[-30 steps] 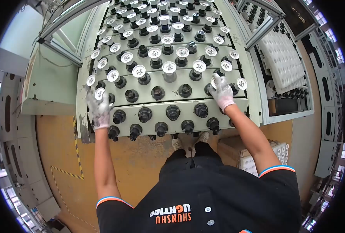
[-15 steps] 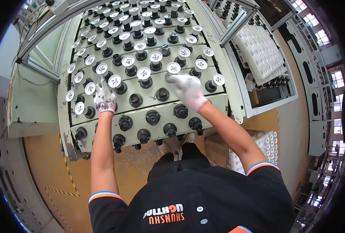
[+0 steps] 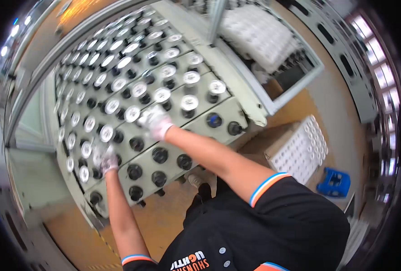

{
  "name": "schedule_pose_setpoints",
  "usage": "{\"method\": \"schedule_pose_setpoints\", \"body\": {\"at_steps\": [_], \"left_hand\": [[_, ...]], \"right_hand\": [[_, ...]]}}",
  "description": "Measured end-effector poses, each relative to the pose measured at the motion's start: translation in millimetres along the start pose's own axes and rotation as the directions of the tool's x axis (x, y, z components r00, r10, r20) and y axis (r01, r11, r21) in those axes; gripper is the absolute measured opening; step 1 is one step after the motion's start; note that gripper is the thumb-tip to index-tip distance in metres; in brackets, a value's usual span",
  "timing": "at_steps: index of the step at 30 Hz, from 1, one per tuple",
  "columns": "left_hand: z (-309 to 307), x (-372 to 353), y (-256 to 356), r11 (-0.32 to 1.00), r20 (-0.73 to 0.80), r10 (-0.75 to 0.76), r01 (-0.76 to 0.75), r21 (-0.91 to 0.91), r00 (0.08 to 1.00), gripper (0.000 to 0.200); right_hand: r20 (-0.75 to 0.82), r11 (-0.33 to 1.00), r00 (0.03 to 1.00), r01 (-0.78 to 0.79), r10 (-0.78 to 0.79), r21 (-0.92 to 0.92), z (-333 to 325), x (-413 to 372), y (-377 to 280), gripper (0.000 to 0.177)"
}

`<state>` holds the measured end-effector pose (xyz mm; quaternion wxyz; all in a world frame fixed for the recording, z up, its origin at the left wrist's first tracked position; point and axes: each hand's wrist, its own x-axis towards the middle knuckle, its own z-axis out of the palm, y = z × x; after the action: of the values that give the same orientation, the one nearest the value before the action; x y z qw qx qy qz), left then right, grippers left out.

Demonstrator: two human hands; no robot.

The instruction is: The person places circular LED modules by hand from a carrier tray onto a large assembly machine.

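White-rimmed round lamps (image 3: 189, 103) stand in rows of black sockets on a pale green rack (image 3: 200, 124). My left hand (image 3: 105, 159), in a stained white glove, is at the front left rows beside a lamp (image 3: 86, 149); blur hides its fingers. My right hand (image 3: 156, 122), also gloved, is over the front middle rows, next to another lamp (image 3: 132, 114). Its fingers are smeared, so whether it grips anything cannot be made out. Black sockets without lamps (image 3: 159, 155) line the rack's near edge.
A metal frame (image 3: 33, 97) rises at the left of the rack. White trays (image 3: 257, 34) lie in a side bay at the upper right. A cardboard box (image 3: 263, 144) with a white lamp tray (image 3: 302, 151) and a blue crate (image 3: 335, 182) are on the floor at right.
The view has turned and tilted, bringing the blue crate into sight. My right hand has moved left across the rack, closer to my left hand, which stays by the front left rows.
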<state>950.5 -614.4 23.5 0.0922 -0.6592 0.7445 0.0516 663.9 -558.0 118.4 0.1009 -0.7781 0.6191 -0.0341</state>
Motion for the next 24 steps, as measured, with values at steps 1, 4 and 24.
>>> {"method": "schedule_pose_setpoints", "body": {"at_steps": [1,4,24], "left_hand": [[1,7,-3,0.998,0.054,0.028,-0.031,0.048,0.998,0.056],[-17,15,12,0.996,-0.202,0.071,-0.079,-0.034,0.977,0.052],[-41,-271,545,0.256,0.035,0.879,-0.41,-0.876,0.475,0.042]], "right_hand": [[-0.027,0.996,0.999,0.033,-0.031,0.085,4,-1,3,0.049],[-0.323,0.962,0.94,-0.02,0.111,0.273,16,-38,11,0.049],[-0.06,-0.136,-0.152,-0.967,0.986,0.216,187,-769,259,0.055]]}}
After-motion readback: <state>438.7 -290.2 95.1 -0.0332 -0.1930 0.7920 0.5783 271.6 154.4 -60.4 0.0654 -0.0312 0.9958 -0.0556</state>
